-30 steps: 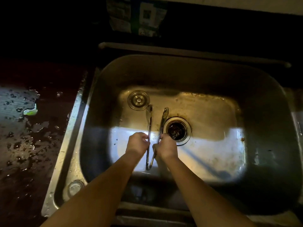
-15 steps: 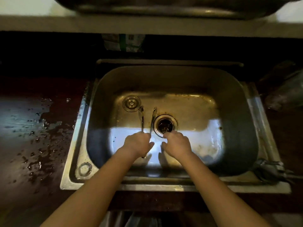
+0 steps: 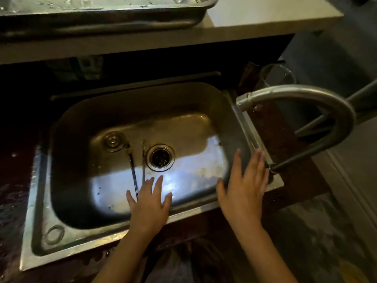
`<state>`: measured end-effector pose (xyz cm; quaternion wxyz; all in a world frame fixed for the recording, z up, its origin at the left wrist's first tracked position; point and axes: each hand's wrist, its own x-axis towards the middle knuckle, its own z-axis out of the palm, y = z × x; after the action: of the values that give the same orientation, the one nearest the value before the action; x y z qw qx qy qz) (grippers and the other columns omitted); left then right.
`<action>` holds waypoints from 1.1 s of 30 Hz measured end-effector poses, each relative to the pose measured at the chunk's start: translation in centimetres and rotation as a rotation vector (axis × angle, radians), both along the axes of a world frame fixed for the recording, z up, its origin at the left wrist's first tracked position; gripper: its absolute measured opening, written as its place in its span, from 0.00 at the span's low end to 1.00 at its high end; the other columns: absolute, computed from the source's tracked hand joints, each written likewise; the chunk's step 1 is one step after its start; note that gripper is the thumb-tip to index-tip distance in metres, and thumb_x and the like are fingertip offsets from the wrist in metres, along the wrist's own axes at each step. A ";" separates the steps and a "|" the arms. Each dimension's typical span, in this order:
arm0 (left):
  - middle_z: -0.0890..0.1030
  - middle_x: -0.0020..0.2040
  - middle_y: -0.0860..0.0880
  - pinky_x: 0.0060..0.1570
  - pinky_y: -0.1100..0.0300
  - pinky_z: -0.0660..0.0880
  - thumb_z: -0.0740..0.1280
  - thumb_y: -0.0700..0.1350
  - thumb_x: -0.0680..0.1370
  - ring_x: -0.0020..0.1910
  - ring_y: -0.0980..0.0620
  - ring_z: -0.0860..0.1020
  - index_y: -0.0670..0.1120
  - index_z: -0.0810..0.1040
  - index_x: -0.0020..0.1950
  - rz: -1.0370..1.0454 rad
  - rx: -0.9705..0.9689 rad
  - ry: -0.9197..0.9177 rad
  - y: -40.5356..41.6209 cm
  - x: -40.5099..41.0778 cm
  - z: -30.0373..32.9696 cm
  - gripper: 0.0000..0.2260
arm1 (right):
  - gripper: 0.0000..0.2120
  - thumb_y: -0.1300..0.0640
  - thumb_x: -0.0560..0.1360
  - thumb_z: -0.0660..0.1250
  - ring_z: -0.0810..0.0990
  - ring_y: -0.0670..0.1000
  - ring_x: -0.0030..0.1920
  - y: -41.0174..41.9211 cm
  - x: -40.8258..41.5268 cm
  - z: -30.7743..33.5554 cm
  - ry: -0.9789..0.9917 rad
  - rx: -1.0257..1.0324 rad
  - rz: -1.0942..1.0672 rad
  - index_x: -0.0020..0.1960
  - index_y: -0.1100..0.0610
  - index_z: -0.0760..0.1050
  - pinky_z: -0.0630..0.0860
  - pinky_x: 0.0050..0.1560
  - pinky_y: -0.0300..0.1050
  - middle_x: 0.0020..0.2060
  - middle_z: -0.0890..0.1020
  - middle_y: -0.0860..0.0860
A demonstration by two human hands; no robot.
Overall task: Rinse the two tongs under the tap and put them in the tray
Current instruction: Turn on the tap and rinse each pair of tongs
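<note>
Metal tongs (image 3: 132, 168) lie on the floor of the steel sink (image 3: 85, 123), their two arms pointing away from me beside the drain (image 3: 160, 157). I can make out only this one pair. My left hand (image 3: 150, 203) hovers with fingers spread over the tongs' near end, holding nothing. My right hand (image 3: 244, 184) is open too, over the sink's right rim, close to the base of the curved tap (image 3: 318, 94). No water runs from the spout. A steel tray (image 3: 114, 19) sits on the raised shelf behind the sink.
A round metal plug (image 3: 112, 139) lies left of the drain. The dark counter (image 3: 12, 201) at the left is wet. A glass container (image 3: 279, 75) stands behind the tap. The pale shelf (image 3: 255, 21) overhangs the sink's back edge.
Both hands have let go of the tongs and opened. My right hand has swung right to the sink rim near the tap. The view has tilted up, revealing tray and tap.
</note>
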<state>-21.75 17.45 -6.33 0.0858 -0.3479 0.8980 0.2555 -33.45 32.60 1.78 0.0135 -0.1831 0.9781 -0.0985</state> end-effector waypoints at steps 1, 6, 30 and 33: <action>0.61 0.75 0.48 0.72 0.39 0.43 0.53 0.57 0.78 0.74 0.49 0.58 0.54 0.54 0.74 0.013 0.017 0.002 0.0 0.0 0.0 0.25 | 0.37 0.50 0.74 0.64 0.40 0.62 0.75 0.5 -0.1 -0.1 -0.030 0.011 -0.020 0.75 0.59 0.48 0.43 0.73 0.57 0.75 0.44 0.65; 0.61 0.75 0.48 0.72 0.40 0.42 0.54 0.56 0.78 0.74 0.50 0.58 0.54 0.55 0.74 0.024 0.027 0.021 0.2 0.1 0.2 0.24 | 0.38 0.50 0.75 0.62 0.41 0.61 0.75 1.0 -0.4 -0.8 -0.059 -0.009 -0.034 0.75 0.64 0.45 0.48 0.74 0.52 0.75 0.44 0.65; 0.81 0.58 0.47 0.51 0.58 0.74 0.62 0.49 0.76 0.49 0.52 0.78 0.49 0.74 0.61 0.123 0.223 0.164 -1.9 -0.2 -0.2 0.14 | 0.10 0.53 0.74 0.65 0.79 0.51 0.49 -6.7 0.9 -3.4 -0.437 -0.234 0.309 0.54 0.54 0.77 0.75 0.49 0.45 0.50 0.81 0.52; 0.82 0.52 0.45 0.45 0.59 0.75 0.65 0.46 0.74 0.41 0.52 0.78 0.46 0.77 0.55 0.224 0.187 0.171 -5.6 -0.4 -0.8 0.11 | 0.11 0.55 0.72 0.66 0.79 0.53 0.46 -11.4 0.6 -5.9 -0.567 -0.249 0.354 0.54 0.54 0.76 0.74 0.47 0.44 0.51 0.81 0.54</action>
<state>-22.18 11.82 -7.14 0.0123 -0.4132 0.8300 0.3744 -32.90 21.25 -4.10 0.2789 -0.3155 0.8689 -0.2602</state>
